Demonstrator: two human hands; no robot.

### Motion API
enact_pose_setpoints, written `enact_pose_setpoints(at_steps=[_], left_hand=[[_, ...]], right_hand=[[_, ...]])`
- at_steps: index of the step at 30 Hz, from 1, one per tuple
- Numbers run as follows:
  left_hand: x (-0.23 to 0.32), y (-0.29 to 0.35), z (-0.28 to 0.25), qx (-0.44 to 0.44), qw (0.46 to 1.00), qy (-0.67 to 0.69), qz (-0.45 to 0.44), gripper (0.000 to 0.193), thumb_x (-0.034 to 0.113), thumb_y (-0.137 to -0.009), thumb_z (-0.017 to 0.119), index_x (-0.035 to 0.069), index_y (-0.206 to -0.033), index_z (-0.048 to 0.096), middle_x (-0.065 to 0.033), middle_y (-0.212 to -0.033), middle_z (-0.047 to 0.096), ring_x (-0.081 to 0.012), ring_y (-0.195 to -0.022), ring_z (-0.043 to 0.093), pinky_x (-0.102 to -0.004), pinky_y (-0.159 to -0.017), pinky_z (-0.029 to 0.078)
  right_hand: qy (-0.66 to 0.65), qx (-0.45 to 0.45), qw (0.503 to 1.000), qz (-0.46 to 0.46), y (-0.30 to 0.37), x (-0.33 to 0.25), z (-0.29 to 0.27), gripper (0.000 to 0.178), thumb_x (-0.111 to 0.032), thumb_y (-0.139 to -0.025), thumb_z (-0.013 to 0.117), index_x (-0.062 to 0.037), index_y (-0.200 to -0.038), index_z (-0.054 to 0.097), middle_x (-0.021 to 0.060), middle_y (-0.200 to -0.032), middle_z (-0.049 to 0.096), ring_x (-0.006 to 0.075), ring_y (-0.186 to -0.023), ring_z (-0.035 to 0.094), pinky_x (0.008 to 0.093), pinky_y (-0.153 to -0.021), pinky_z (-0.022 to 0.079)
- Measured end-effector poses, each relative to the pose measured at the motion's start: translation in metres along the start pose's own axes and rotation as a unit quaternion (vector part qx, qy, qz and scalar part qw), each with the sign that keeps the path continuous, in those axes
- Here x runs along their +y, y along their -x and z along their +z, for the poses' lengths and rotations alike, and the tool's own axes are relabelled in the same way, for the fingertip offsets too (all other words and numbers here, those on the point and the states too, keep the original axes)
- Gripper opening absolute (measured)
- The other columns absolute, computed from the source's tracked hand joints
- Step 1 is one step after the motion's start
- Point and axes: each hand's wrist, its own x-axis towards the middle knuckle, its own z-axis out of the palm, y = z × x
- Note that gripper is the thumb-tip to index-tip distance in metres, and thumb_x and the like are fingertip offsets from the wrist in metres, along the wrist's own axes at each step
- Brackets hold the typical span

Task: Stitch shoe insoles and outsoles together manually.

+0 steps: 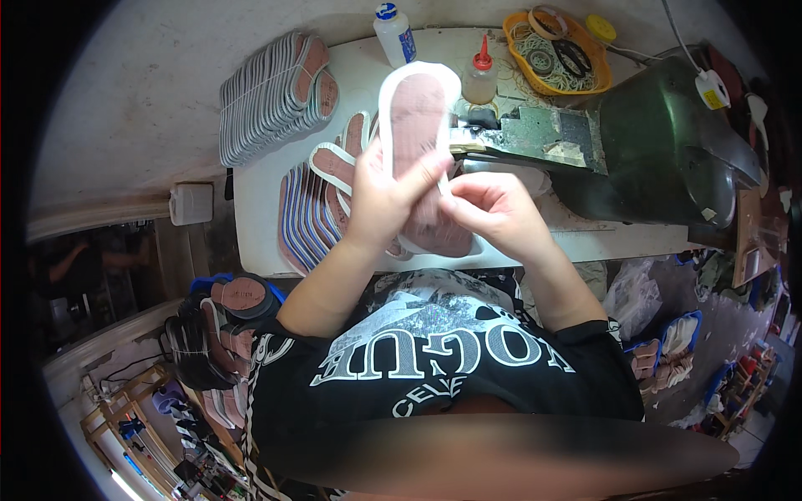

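My left hand is closed around a shoe insole with a brown face and a white rim, its thumb across the brown face. The insole stands lengthwise, its wide end pointing away from me. At its right edge my right hand pinches the rim between thumb and forefinger; the exact spot is partly hidden by the fingers. More white-rimmed insoles lie loose just left of my left hand. Beside them rests a row of blue-and-white-edged insoles.
A tied stack of insoles sits at the table's far left. Along the back are a white bottle, a red-tipped glue bottle and a yellow basket of bands and tape rolls. A dark green machine fills the right side.
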Motion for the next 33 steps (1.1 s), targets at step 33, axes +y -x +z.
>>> enact_pose_setpoints(at_steps=[33], left_hand=[[-0.041,-0.133,-0.035,0.083,0.888,-0.450,0.042,0.073,0.060,-0.078,0.060,0.001,-0.122,0.055,-0.0273,-0.133,0.042,-0.0409,-0.129,0.030,-0.0459,-0.107,0.025]], right_hand=[[-0.318,0.137,0.934,0.084,-0.023,0.017,0.021,0.029,-0.021,-0.092,0.055,0.0045,-0.103,0.061,0.0148,-0.085,0.068,0.0184,-0.074,0.067,0.0263,-0.063,0.053]])
